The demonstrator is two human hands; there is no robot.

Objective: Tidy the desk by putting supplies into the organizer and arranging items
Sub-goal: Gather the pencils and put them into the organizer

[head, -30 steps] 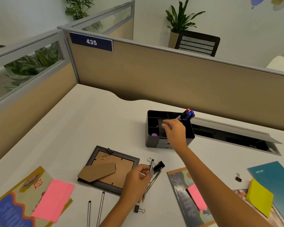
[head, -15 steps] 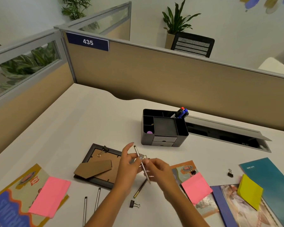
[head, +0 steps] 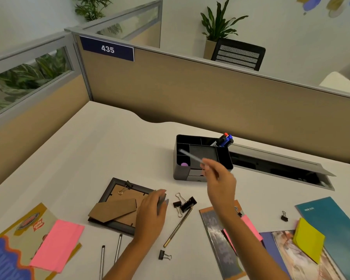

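A: What changed?

B: The right hand (head: 218,178), half a second ago at the left hand (head: 154,207) over the desk, now pinches the slim grey pen (head: 190,156) above the black desk organizer (head: 222,156); one more supply nearly stowed.

A: Orientation?

B: Long axis slants, tip up-left over the organizer's left compartments. The left hand grips something grey beside the organizer's near side.

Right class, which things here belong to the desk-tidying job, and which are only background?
Job:
organizer
silver pen in right hand
gold pen
binder clips
picture frame under left hand
pink sticky notes

Background:
potted plant
mesh chair
sign 435
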